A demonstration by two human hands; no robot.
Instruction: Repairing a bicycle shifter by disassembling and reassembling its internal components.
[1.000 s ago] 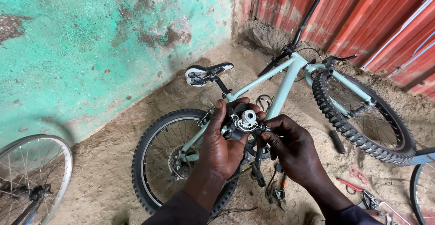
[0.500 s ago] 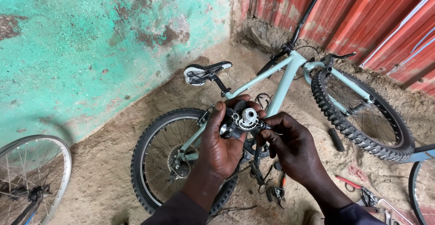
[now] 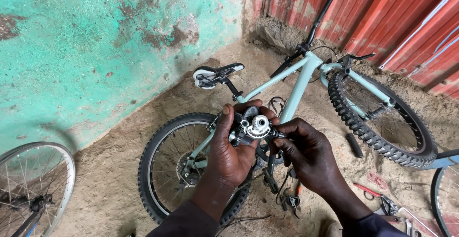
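Hands at frame centre hold a small metal bicycle part (image 3: 253,128) above a pale green bicycle (image 3: 301,81) that lies on its side on the sandy floor (image 3: 114,184). The left hand (image 3: 234,151) is closed around the part, thumb at its 9 o'clock side and fingers curled over its top edge. The right hand (image 3: 306,153) comes in from 3 o'clock, with thumb and forefinger pinched together on a short dark stub at the part's right end.

Step in hand, as judged from this pose: the part is off the bicycle and is being inspected or adjusted, one hand steadying the body while the other works the stub. A further move would seem to call for a firm hold by the left hand and a fine, controlled pinch from the right; whether the stub turns or pulls cannot be told.

Appearance of the part: a compact assembly with a dark body and a bright silver toothed or ribbed round piece on its upper face. Its lower half is hidden by the left palm.

Surroundings: the saddle (image 3: 217,74) lies at 11 o'clock from the hands, the knobbly front tyre (image 3: 377,117) at 3 o'clock, the rear wheel (image 3: 181,165) at 7 o'clock. A loose black handlebar grip (image 3: 354,145) rests on the sand beside the front tyre. Red-handled pliers (image 3: 377,196) lie at 4 o'clock. A spoked wheel (image 3: 33,189) stands at the far left below a worn turquoise wall (image 3: 95,41); red corrugated sheeting (image 3: 382,12) closes the upper right.
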